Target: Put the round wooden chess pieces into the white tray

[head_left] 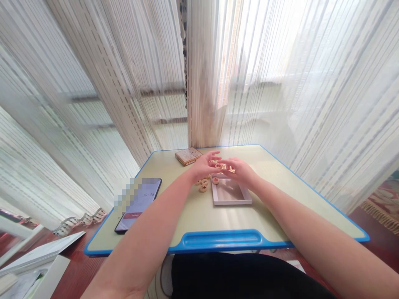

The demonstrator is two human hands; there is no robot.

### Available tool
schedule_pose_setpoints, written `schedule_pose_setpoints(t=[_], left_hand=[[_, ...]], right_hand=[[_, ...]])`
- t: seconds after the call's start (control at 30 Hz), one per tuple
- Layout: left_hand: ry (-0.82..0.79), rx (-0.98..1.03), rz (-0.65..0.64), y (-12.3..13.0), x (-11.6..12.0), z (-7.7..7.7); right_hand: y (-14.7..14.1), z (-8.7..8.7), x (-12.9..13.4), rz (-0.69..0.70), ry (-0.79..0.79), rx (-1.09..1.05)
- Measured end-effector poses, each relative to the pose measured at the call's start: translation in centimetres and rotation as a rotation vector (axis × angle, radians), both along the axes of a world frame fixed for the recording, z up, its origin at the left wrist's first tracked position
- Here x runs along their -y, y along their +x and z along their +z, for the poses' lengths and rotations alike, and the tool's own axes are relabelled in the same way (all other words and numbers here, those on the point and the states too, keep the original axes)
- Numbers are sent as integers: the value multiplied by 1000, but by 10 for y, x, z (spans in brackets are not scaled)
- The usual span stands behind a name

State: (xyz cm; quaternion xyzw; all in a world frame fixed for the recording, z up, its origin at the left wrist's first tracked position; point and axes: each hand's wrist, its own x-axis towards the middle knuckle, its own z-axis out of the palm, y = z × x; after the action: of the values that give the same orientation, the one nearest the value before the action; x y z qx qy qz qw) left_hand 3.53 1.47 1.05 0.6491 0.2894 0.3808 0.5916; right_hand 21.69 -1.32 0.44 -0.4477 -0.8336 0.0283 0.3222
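Observation:
My left hand (204, 164) is over the far side of the table, fingers stretched out and apart. Facing it, my right hand (239, 169) reaches in from the right with its fingers extended. Between the two hands shows a round Chinese chess piece (218, 166) with a red character; whether fingers touch it is hard to tell. Beneath and beside my left hand, several more pieces lie in a loose cluster, including a black-marked piece (203, 188). An open shallow white box (232, 202) sits below my hands, with a red-marked piece (215, 180) at its far left corner.
A flat patterned box (188, 156) lies at the table's back edge. On the left is a phone (137, 207) with a timer on its screen. The table (299, 203) has a blue rim and a blue front groove (222, 238). Sheer curtains (140, 83) hang behind.

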Motion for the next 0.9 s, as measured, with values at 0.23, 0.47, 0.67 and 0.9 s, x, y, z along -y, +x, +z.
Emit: schedule_pose_setpoints(t=[0.23,0.47,0.67,0.9], left_hand=[[48,-129,68,2,4,6],[330,-510,484,-1,-6,-1],[327,-513,565,-5,-12,-4],[358,-552,556,-3,-12,-5]], right_hand=[[2,3,3,-40,-30,54],[-2,3,7,19,-131,0],[-7,4,11,42,-132,81],[-8,7,12,82,-143,153]])
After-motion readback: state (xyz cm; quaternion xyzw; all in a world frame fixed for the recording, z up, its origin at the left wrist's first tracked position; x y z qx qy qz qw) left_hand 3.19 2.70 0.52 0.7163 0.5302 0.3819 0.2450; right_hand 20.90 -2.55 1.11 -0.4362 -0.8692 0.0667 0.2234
